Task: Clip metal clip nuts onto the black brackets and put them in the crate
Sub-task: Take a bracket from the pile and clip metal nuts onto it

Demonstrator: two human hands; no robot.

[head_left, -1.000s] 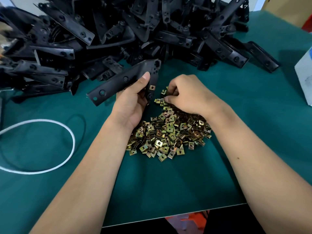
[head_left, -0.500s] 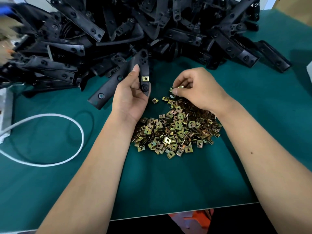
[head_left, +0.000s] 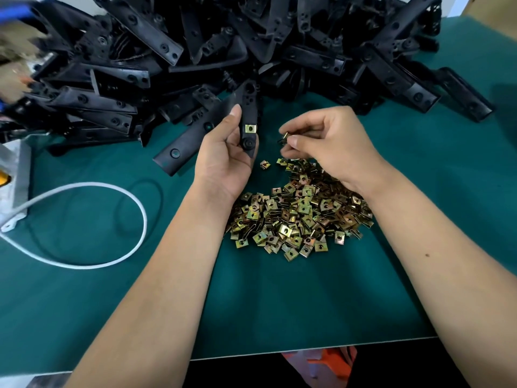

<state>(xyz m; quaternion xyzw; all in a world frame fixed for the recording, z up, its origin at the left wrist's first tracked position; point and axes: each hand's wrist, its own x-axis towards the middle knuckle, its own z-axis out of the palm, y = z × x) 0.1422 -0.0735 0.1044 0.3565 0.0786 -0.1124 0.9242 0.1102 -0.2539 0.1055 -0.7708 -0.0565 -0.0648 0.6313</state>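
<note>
Both forearms are bare from the bottom edge up to the wrists, with no sleeve in view. The left grip (head_left: 226, 161) and right grip (head_left: 333, 144) wear no gloves. Nails are short and unpainted. A small dark mole sits on the right forearm, toward 4 o'clock.

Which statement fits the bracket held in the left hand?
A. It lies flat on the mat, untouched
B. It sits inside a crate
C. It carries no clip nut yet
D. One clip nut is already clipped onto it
D: the bracket gripped by the left hand shows one brass clip nut seated on it, above the mat.
</note>
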